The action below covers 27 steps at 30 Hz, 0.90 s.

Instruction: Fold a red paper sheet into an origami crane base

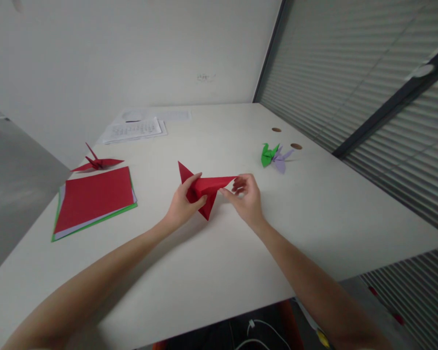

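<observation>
A partly folded piece of red origami paper [209,185] is held up between my hands over the white table [204,272]. My left hand [184,201] grips its left part, with the thumb across the front and the fingers partly hidden behind. One pointed flap rises at the upper left and another points down. My right hand [246,197] pinches the long flap on the right near its tip, thumb below and fingers curled. The paper's far side is hidden.
At left lies a stack of red, lilac and green paper sheets [97,197], with a red paper crane [98,163] behind it. Green [268,155] and lilac [280,161] folded cranes stand at right. Printed sheets [135,129] lie at the back. Window blinds [350,73] border the right side.
</observation>
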{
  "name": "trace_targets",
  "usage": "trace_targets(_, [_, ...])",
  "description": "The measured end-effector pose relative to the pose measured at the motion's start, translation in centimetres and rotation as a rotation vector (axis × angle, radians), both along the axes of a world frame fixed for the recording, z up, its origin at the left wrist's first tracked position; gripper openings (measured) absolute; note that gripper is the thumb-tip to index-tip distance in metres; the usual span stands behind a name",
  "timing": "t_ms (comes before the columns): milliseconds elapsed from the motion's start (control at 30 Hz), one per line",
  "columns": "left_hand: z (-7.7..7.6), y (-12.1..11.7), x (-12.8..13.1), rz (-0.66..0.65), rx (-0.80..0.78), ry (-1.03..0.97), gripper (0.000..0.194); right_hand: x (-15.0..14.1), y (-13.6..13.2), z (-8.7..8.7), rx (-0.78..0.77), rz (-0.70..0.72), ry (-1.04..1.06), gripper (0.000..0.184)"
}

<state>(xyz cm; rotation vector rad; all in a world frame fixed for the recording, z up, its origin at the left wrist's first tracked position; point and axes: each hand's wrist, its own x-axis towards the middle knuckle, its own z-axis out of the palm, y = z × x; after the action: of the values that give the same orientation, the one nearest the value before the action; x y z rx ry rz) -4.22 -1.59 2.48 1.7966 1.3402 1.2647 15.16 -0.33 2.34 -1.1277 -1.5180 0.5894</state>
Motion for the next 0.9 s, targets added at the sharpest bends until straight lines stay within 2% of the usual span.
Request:
trace_targets(67, [0.1,0.1,-0.1,0.029,0.012,0.036,0.061,0.6,-0.3,0.7,0.226,-0.129,-0.178,0.05])
trace_targets(133, [0.1,0.1,-0.1,0.037,0.006,0.063,0.062,1.0,-0.7,1.3,0.361,-0.117,-0.376,0.052])
trace_targets(233, [0.1,-0.1,0.0,0.038,0.023,0.086,0.062,1.0,-1.2,1.8,0.446,-0.03,-0.546,0.041])
trace_targets(367, [0.2,-0.3,0.1,0.025,0.035,0.107,0.065,0.7,-1.2,1.6,0.455,0.081,-0.59,0.032])
trace_targets(467, [0.3,-0.5,0.2,-0.043,0.007,0.088,0.067,0.7,-0.8,1.4,0.434,0.137,-0.581,0.029])
trace_targets(567, [0.3,-0.5,0.2,-0.104,-0.021,0.029,0.069,0.9,-0.5,1.3,0.456,0.133,-0.554,0.026])
trace_targets(733, [0.7,-0.4,0.0,-0.124,-0.077,-0.004,0.062,1.1,-0.3,1.4,0.457,0.105,-0.534,0.024])
trace_targets(900, [0.9,-0.6,0.2,-0.099,-0.016,0.027,0.051,1.1,-0.4,1.3,0.434,0.068,-0.529,0.021])
